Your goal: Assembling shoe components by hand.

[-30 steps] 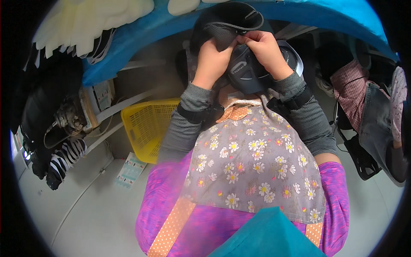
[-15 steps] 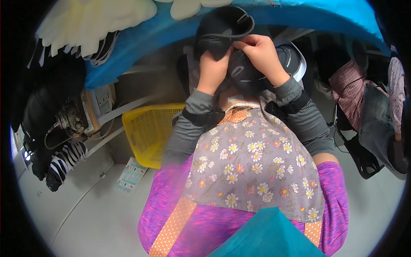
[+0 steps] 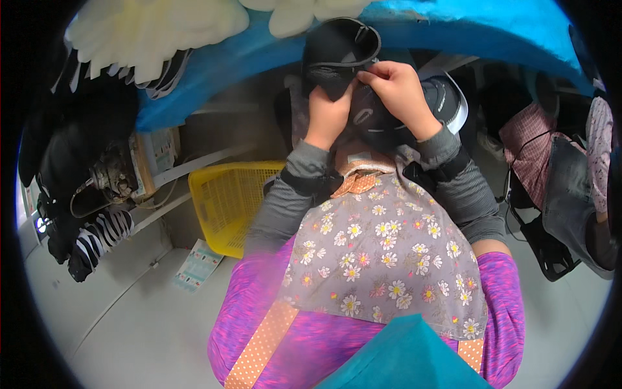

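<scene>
My left hand [image 3: 328, 118] is closed on the lower part of a black fabric piece [image 3: 337, 48] that looks like a shoe upper, with a grey-edged opening and some mesh. My right hand [image 3: 403, 94] pinches at the right edge of the same piece, thumb and forefinger together. Anything small between those fingertips is hidden. Below and behind my hands, over my knees, lie more black pieces [image 3: 440, 97] with pale markings and a white edge. A flowered grey apron [image 3: 389, 253] covers my lap.
A blue-covered table [image 3: 466, 29] curves across the top, with cream flower-shaped sheets [image 3: 155, 32] on it. At left stand a yellow basket [image 3: 223, 207], a white rail frame and black-and-white striped pieces [image 3: 103, 236]. Another person's jeans-clad leg [image 3: 573, 188] is at right.
Both hands and the black piece have come slightly lower in view. The piece's opening is turned a little more toward me, and my right fingers still pinch its edge.
</scene>
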Motion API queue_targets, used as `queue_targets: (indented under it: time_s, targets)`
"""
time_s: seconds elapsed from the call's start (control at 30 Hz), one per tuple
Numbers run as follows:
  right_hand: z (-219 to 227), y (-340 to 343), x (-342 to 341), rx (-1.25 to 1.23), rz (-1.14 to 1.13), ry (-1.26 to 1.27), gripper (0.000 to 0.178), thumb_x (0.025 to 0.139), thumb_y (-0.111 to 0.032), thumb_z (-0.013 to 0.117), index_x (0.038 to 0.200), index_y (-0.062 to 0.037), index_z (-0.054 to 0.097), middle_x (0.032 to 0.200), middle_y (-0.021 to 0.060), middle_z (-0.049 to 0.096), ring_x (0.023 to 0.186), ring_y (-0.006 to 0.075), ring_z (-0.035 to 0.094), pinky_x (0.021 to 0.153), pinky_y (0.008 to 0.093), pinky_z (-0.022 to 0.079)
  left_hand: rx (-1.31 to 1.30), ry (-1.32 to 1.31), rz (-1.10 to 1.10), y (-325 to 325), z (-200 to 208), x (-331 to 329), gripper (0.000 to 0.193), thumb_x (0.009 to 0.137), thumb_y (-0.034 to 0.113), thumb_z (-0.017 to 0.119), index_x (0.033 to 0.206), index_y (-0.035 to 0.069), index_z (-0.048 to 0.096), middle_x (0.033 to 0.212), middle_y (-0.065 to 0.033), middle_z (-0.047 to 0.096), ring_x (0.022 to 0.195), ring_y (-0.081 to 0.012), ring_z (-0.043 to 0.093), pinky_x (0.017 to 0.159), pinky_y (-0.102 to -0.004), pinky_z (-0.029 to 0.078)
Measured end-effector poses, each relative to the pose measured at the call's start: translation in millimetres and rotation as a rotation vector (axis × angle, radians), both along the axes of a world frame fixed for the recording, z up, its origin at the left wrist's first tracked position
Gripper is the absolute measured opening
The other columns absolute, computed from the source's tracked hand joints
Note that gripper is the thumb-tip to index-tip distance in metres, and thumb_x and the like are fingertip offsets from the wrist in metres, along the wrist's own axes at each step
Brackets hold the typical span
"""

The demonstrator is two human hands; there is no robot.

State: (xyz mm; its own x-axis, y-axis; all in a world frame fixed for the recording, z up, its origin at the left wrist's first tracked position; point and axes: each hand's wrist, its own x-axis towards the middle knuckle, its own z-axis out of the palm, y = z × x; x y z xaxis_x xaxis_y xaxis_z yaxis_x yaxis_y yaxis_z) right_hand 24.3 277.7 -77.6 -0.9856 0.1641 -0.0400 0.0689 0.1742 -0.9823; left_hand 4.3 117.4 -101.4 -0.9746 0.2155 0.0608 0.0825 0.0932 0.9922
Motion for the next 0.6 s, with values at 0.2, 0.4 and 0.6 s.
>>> queue_targets:
  time_s: [0.2, 0.4, 0.6]
  targets:
    - [-5, -2, -3, 0.117, -0.019, 0.037, 0.023, 0.085, -0.019, 0.068, 0.084, 0.0039, 0.069, 0.065, 0.0141, 0.064, 0.056, 0.0164, 0.057, 0.055, 0.0299, 0.046, 0.006, -0.003, -0.033, 7, -8, -7, 0.021, 0.090, 0.010, 0.067, 0.106, -0.004, 0.068, 0.101, -0.0132, 0.073, 0.090, -0.0179, 0.068, 0.076, -0.0308, 0.051]
    - [-12, -2, -4, 0.134, -0.087, 0.110, 0.022, 0.085, -0.019, 0.067, 0.086, 0.0036, 0.068, 0.065, 0.0153, 0.063, 0.057, 0.0160, 0.057, 0.055, 0.0302, 0.046, -0.018, 0.025, -0.034, 8, -7, -8, 0.022, 0.090, 0.011, 0.068, 0.105, -0.004, 0.068, 0.102, -0.0126, 0.072, 0.093, -0.0169, 0.067, 0.078, -0.0309, 0.051]
    - [-14, 10, -1, -0.274, 0.060, -0.008, 0.017, 0.087, -0.012, 0.068, 0.090, 0.0041, 0.071, 0.079, 0.0000, 0.068, 0.074, 0.0059, 0.057, 0.068, 0.0208, 0.046, -0.145, 0.028, -0.018, 2, 15, -5, 0.026, 0.090, 0.017, 0.069, 0.101, -0.007, 0.068, 0.096, -0.0095, 0.072, 0.087, -0.0117, 0.065, 0.077, -0.0271, 0.050]
